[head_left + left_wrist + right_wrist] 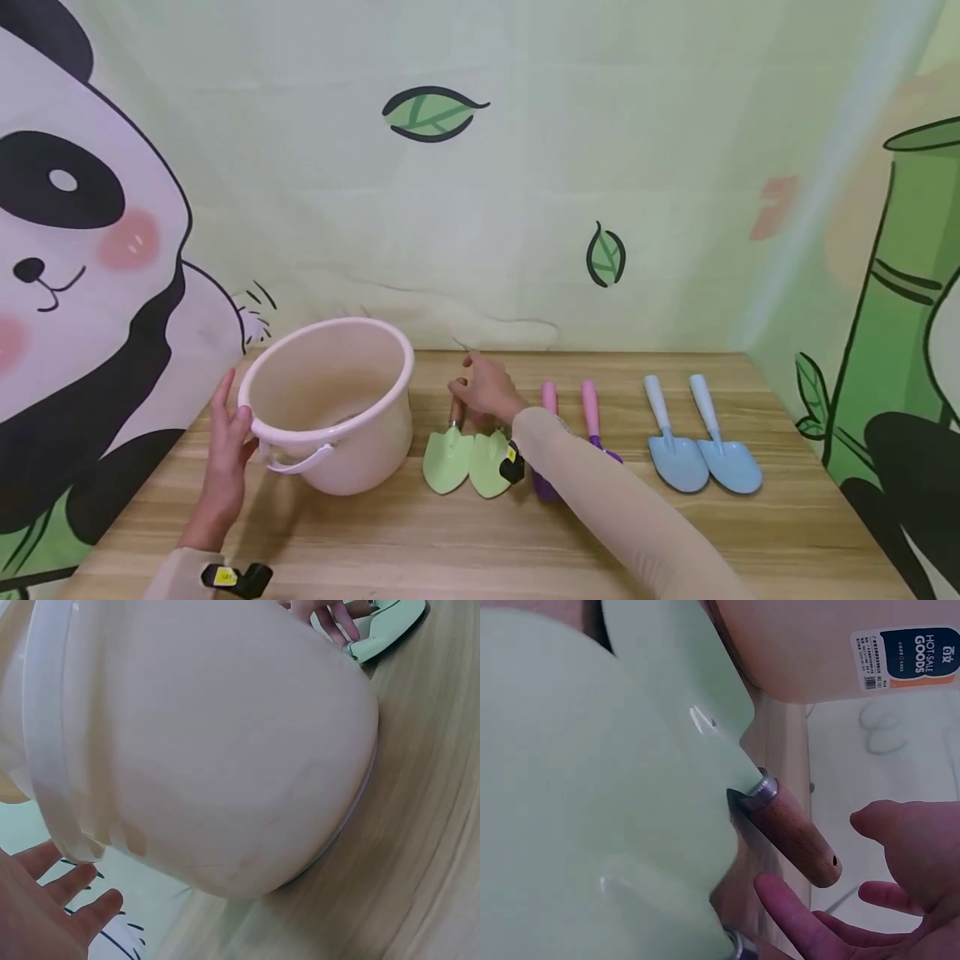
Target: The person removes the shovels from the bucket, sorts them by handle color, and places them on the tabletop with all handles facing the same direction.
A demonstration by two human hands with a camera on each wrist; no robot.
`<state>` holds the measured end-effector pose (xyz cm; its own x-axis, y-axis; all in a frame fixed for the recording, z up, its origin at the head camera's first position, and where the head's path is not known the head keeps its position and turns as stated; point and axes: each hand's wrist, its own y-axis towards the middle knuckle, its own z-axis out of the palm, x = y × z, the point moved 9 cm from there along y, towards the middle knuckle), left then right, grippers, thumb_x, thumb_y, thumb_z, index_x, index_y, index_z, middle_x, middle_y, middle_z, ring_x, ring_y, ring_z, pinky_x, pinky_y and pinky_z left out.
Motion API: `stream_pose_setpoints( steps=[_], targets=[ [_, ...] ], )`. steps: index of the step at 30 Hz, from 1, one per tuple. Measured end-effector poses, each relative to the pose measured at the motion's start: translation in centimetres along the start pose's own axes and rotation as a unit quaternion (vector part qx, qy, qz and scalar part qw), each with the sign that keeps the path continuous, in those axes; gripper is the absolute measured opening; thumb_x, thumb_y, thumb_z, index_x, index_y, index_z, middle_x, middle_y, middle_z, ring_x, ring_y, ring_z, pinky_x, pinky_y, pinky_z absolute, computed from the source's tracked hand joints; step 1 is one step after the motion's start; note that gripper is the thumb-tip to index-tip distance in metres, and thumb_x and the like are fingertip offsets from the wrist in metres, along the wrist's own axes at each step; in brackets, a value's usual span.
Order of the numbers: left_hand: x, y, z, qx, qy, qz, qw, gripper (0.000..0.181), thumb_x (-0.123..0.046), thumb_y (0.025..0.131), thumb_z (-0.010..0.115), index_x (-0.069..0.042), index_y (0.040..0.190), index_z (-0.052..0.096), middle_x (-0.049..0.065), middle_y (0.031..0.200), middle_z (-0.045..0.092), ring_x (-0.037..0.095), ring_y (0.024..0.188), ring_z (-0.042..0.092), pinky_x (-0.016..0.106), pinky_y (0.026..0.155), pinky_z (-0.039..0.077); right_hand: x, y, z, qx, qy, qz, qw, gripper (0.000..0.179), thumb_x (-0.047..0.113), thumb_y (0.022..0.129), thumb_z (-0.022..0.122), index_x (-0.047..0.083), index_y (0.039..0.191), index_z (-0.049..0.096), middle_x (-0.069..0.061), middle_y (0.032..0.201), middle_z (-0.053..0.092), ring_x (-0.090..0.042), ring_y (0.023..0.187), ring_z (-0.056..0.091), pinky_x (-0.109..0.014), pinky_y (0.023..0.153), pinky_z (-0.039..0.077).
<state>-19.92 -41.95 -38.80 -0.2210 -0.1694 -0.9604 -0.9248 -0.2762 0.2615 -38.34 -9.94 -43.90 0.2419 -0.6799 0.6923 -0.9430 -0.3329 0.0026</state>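
My left hand (227, 458) rests at the left rim of a pale pink bucket (367, 450), its fingers extended along the outside. Bucket and hand also fill much of the left wrist view, where the fingers (71, 885) are spread at the rim. Two light green trowels with wooden handles lie side by side, one on the left (447, 462) and one on the right (487, 468). Over their handles hovers my right hand (487, 387). In the right wrist view its thumb and fingers are apart beside a wooden handle (799, 836), holding nothing; the second handle is mostly hidden.
Two purple trowels with pink handles (590, 408) lie partly under the right forearm. Farther right are two blue trowels, one on the left (678, 465) and one beside it (731, 467). A panda-print cloth (525, 167) rises behind the wooden table (390, 542).
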Motion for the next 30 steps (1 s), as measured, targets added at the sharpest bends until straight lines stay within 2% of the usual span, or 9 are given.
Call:
stream_pose_setpoints(
  steps=[3, 5, 8, 12, 15, 17, 22, 28, 30],
  targets=[
    [-0.4, 0.1, -0.1, 0.003, 0.004, 0.007, 1.0, 0.059, -0.039, 0.109, 0.029, -0.037, 0.165, 0.009, 0.003, 0.166, 0.014, 0.017, 0.137, 0.034, 0.05, 0.119, 0.022, -0.1, 0.0, -0.1, 0.007, 0.02, -0.001, 0.9998, 0.055, 0.034, 0.098, 0.069, 0.007, 0.142, 0.049, -0.016, 0.116, 0.063, -0.019, 0.062, 0.062, -0.031, 0.056, 0.05],
    [-0.7, 0.3, -0.2, 0.003, 0.016, 0.013, 0.9998, 0.059, -0.039, 0.109, 0.028, -0.037, 0.165, 0.009, 0.004, 0.164, 0.017, 0.016, 0.135, 0.036, 0.046, 0.118, 0.023, -0.1, 0.0, -0.3, 0.011, 0.03, -0.001, 0.9995, 0.055, 0.035, 0.099, 0.069, 0.01, 0.143, 0.047, -0.018, 0.116, 0.064, -0.023, 0.061, 0.065, -0.033, 0.055, 0.052],
    [-1.4, 0.6, -0.3, -0.006, 0.027, 0.02, 0.9994, 0.059, -0.039, 0.108, 0.031, -0.039, 0.164, 0.01, 0.007, 0.159, 0.025, 0.016, 0.131, 0.039, 0.041, 0.117, 0.026, 0.1, 0.0, -0.9, -0.003, 0.028, -0.015, 0.9995, 0.054, 0.037, 0.098, 0.069, 0.013, 0.142, 0.048, -0.02, 0.122, 0.065, -0.029, 0.084, 0.07, -0.039, 0.07, 0.056],
    [-2.3, 1.0, -0.4, -0.017, 0.059, 0.028, 0.9977, 0.061, -0.036, 0.108, 0.034, -0.039, 0.164, 0.01, 0.012, 0.159, 0.028, 0.019, 0.133, 0.041, 0.031, 0.109, 0.034, 0.6, 0.0, -1.9, -0.029, 0.03, -0.046, 0.9981, 0.052, 0.04, 0.097, 0.069, 0.013, 0.139, 0.051, -0.022, 0.134, 0.06, -0.033, 0.117, 0.06, -0.046, 0.091, 0.053],
    [-3.0, 1.3, -0.3, -0.019, 0.088, 0.036, 0.9952, 0.063, -0.035, 0.108, 0.034, -0.039, 0.164, 0.007, 0.016, 0.164, 0.025, 0.025, 0.143, 0.035, 0.033, 0.11, 0.032, 1.0, 0.0, -2.4, -0.036, 0.044, -0.064, 0.9963, 0.054, 0.042, 0.097, 0.068, 0.014, 0.14, 0.05, -0.021, 0.136, 0.059, -0.035, 0.122, 0.057, -0.049, 0.094, 0.051],
    [-3.6, 1.4, -0.1, -0.019, 0.096, 0.042, 0.9944, 0.065, -0.034, 0.107, 0.035, -0.039, 0.164, 0.004, 0.018, 0.165, 0.025, 0.029, 0.149, 0.029, 0.038, 0.114, 0.026, 1.1, 0.0, -2.7, -0.038, 0.055, -0.072, 0.9952, 0.056, 0.043, 0.097, 0.068, 0.015, 0.142, 0.048, -0.021, 0.138, 0.058, -0.036, 0.124, 0.057, -0.049, 0.094, 0.052],
    [-5.3, 1.8, 0.2, -0.015, 0.105, 0.071, 0.9918, 0.069, -0.03, 0.107, 0.04, -0.038, 0.164, 0.001, 0.022, 0.162, 0.033, 0.031, 0.15, 0.031, 0.038, 0.119, 0.018, 1.6, -0.5, -3.7, -0.046, 0.088, -0.089, 0.9911, 0.062, 0.045, 0.098, 0.067, 0.018, 0.148, 0.043, -0.023, 0.142, 0.056, -0.043, 0.126, 0.057, -0.054, 0.095, 0.051],
    [-7.1, 2.0, 0.7, -0.009, 0.138, 0.099, 0.9854, 0.072, -0.027, 0.107, 0.044, -0.04, 0.163, 0.001, 0.016, 0.164, 0.034, 0.036, 0.15, 0.031, 0.058, 0.12, 0.018, 1.8, -1.1, -4.7, -0.071, 0.059, -0.097, 0.991, 0.073, 0.059, 0.095, 0.064, 0.028, 0.155, 0.035, -0.014, 0.152, 0.052, -0.04, 0.135, 0.051, -0.061, 0.104, 0.043],
    [-7.6, 2.0, 0.8, -0.007, 0.15, 0.103, 0.9833, 0.073, -0.026, 0.107, 0.045, -0.041, 0.163, 0.0, 0.013, 0.164, 0.034, 0.036, 0.15, 0.032, 0.06, 0.119, 0.022, 1.9, -1.4, -4.9, -0.071, 0.049, -0.102, 0.991, 0.077, 0.061, 0.094, 0.063, 0.031, 0.157, 0.032, -0.01, 0.155, 0.049, -0.039, 0.137, 0.049, -0.062, 0.105, 0.041]
  ],
)
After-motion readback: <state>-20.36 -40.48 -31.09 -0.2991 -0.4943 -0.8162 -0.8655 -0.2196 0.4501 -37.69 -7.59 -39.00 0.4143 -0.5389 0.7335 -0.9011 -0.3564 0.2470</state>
